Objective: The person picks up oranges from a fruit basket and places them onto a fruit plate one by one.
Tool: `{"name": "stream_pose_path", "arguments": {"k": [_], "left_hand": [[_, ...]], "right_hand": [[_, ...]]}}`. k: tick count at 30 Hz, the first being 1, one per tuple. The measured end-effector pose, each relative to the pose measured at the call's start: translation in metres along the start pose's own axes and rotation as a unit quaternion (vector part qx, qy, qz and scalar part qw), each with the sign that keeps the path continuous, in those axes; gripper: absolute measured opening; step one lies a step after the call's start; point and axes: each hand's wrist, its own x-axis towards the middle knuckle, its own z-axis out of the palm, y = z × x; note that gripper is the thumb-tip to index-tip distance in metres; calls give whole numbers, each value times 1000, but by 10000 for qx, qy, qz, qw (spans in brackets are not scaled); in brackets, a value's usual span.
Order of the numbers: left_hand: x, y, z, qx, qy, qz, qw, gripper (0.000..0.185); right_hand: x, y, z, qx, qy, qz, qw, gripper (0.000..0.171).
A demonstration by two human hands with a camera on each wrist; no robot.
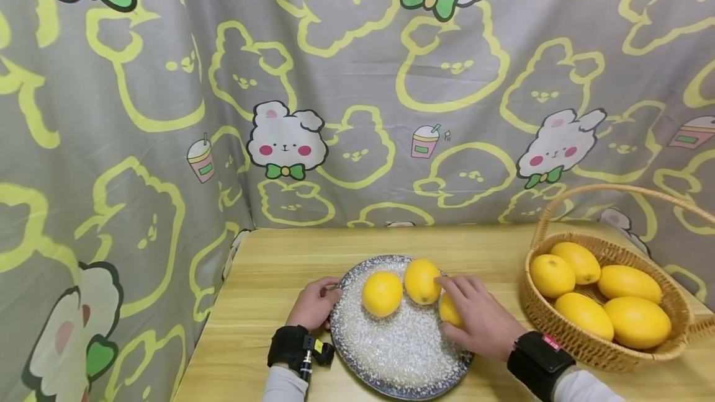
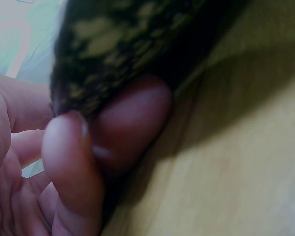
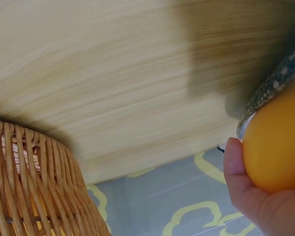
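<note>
A round speckled plate (image 1: 391, 358) with a dark rim rests on the table. My left hand (image 1: 313, 304) grips its left edge; in the left wrist view, fingertips curl beneath the plate's rim (image 2: 123, 37). Two yellow lemons (image 1: 382, 294) sit side by side toward the far part of the plate. At the plate's right side, my right hand (image 1: 485, 315) holds a third lemon (image 1: 449, 310), mostly covered by the fingers in the head view. The right wrist view has this lemon (image 3: 278, 142) in the hand, right by the plate's rim.
To the right stands a wicker basket (image 1: 603, 355) with a tall handle, with several lemons (image 1: 637, 321) inside. A wooden table (image 1: 268, 253) lies under everything. Behind and to the left hangs a grey cartoon-print curtain (image 1: 357, 79).
</note>
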Motion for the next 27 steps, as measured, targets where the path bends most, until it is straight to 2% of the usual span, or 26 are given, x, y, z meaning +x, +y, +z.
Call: {"name": "stream_pose_path", "arguments": {"k": [16,27], "left_hand": [[0,3,0,16,21,-48,10000,37],[0,1,0,46,31,-58,10000,37]], "right_hand": [[5,-8,3,180,-281,254,9991,87],[7,-9,9,244,-230,370,9988,87]]}}
